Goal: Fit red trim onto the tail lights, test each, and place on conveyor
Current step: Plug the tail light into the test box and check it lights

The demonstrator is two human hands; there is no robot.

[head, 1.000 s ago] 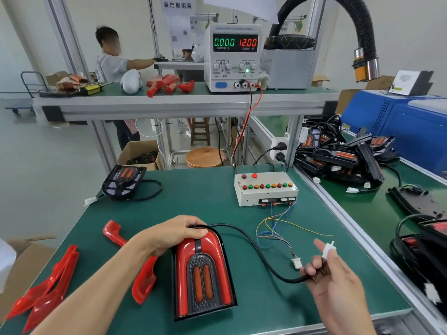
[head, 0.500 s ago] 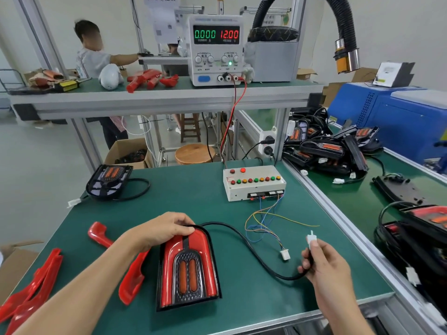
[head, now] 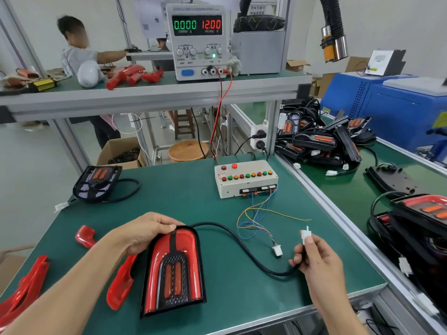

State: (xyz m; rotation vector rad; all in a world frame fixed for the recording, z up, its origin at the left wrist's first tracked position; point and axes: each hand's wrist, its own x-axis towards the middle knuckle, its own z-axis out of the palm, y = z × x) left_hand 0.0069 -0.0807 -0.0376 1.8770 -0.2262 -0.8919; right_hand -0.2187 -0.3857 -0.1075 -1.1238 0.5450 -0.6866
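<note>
**A:** Where is the tail light?

**B:** The tail light (head: 173, 270) with its red trim lies flat on the green table (head: 193, 201), near the front edge. The left hand (head: 142, 232) holds its far, round end, with the fingers curled over the top.

**A:** And the other hand?

**B:** The right hand (head: 319, 259) is to the right of the light. Its fingers pinch the white plug (head: 306, 234) at the end of the light's black cable (head: 242, 245). The plug points up, off the table.

**A:** What is close to the plug?

**B:** A second white plug (head: 277, 250) lies on the table just to its left, not touching it. Thin colored wires run from it to the white test box (head: 245, 180) with the little round buttons, farther back.

**A:** Anything else?

**B:** Loose red trim pieces (head: 119, 285) lie on the left. One goes under the left arm. Another tail light (head: 98, 180) without red trim sits at the far left. On the right, a green conveyor (head: 350, 184) carries a pile of lights (head: 321, 141). The power supply (head: 198, 42) on the shelf reads 0.000 and 12.00.
</note>
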